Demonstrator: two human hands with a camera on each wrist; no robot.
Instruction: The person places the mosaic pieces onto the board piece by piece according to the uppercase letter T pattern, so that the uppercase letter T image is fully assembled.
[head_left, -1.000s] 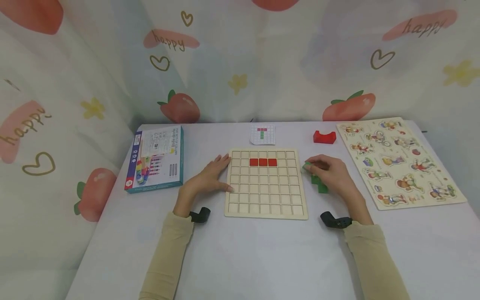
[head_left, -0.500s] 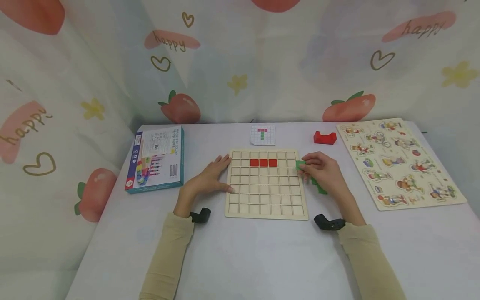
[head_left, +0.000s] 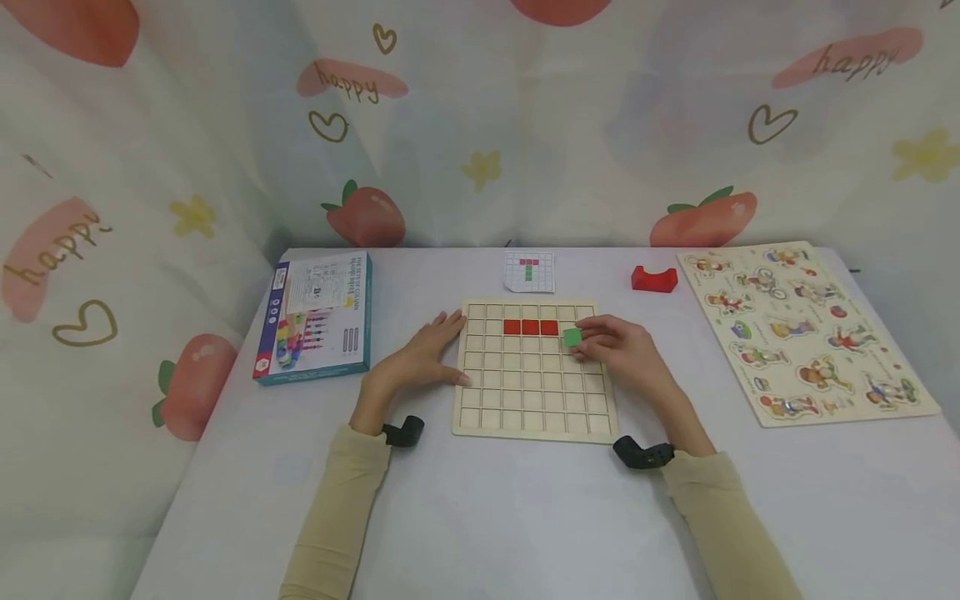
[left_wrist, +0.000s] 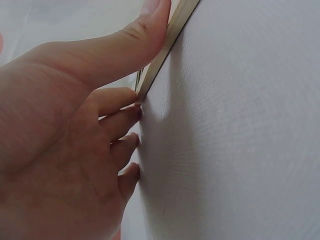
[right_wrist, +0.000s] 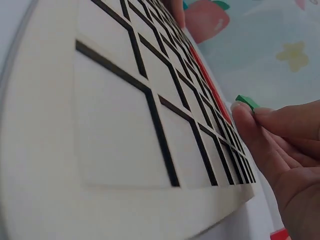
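Note:
A wooden grid board (head_left: 459, 408) lies on the white table. Three red square tiles (head_left: 530, 327) sit side by side in its second row from the back. My left hand (head_left: 412, 358) rests at the board's left edge, its thumb (left_wrist: 145, 37) on the rim and its fingers spread along the side. Between thumb and fingertips, my right hand (head_left: 626, 354) pinches a green square tile (head_left: 572, 337), held above the board's right part. The right wrist view shows this green tile (right_wrist: 247, 101) tilted and apart from the board.
Behind the board lies a paper card (head_left: 529, 272) printed with a red and green pattern. A notched red block (head_left: 654, 279) stands at the back right. The right side has a wooden picture puzzle (head_left: 806, 329); the left has a boxed toy (head_left: 315, 317).
My right hand has moved left with the green tile, from beside the board to over it. The other green tiles near its right edge are now hidden by that hand. My left hand stays put.

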